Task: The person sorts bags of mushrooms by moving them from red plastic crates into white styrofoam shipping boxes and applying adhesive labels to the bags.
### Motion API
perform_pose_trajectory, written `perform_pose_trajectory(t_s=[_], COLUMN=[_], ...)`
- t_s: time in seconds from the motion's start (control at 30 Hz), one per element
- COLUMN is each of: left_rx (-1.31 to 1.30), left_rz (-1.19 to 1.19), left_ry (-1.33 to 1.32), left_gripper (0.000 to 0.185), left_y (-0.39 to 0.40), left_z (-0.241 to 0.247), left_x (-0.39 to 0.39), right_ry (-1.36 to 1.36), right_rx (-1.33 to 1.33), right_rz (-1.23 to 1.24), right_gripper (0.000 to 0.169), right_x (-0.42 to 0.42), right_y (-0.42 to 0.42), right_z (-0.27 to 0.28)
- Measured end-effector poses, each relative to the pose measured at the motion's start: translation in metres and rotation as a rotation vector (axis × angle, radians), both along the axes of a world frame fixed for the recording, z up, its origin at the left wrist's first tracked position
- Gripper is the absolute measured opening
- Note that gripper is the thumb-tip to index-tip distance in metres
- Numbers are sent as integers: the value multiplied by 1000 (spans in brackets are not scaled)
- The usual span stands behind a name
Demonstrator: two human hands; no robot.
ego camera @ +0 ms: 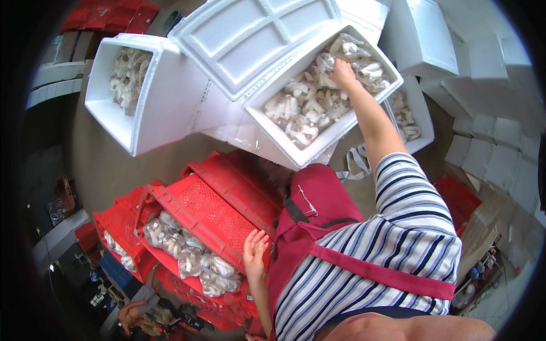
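Note:
My right hand point(342, 73) reaches into an open white styrofoam box point(277, 147), its fingers on a clear plastic bag of pale mushrooms point(326, 63). Whether they grip the bag cannot be told. Several more such bags point(281, 108) fill the box around it. Beside the box lies its styrofoam lid point(251, 38), tilted, with its ribbed side showing. My left hand point(255, 251) is empty with fingers apart, next to a tilted red plastic crate point(204, 209). In that crate's opening lie more bagged mushrooms point(190, 255).
Another styrofoam box point(170, 98) with mushroom bags stands at the left. A further filled box point(420, 111) is right of the middle one. Closed styrofoam boxes point(490, 162) are stacked along the right. More red crates point(123, 213) stand at lower left, with another person point(136, 315) beyond them.

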State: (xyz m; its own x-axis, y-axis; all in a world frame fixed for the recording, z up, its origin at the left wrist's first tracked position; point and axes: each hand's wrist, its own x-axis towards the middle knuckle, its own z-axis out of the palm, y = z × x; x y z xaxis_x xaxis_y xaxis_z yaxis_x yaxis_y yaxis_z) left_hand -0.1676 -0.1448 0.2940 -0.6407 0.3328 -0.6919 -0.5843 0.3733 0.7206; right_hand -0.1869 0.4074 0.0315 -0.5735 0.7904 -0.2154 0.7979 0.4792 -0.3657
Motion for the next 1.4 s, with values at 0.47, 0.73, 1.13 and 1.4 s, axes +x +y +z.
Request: perform_pose_trajectory(t_s=[0.47, 0.73, 1.13, 1.4], left_rx=[124, 957, 1818, 1932], left_rz=[-158, 53, 319, 280], left_ry=[154, -77, -1127, -1168], left_gripper=[63, 85, 80, 87], left_y=[15, 96, 12, -11], left_z=[-6, 41, 5, 25], left_x=[-29, -74, -44, -41], right_ry=[337, 483, 552, 485], right_rx=[-998, -1876, -1672, -1910], right_rz=[292, 205, 862, 630], right_gripper=[30, 27, 86, 67], right_x=[15, -4, -67, -73], right_y=[-122, -244, -335, -372], right_z=[171, 340, 326, 325])
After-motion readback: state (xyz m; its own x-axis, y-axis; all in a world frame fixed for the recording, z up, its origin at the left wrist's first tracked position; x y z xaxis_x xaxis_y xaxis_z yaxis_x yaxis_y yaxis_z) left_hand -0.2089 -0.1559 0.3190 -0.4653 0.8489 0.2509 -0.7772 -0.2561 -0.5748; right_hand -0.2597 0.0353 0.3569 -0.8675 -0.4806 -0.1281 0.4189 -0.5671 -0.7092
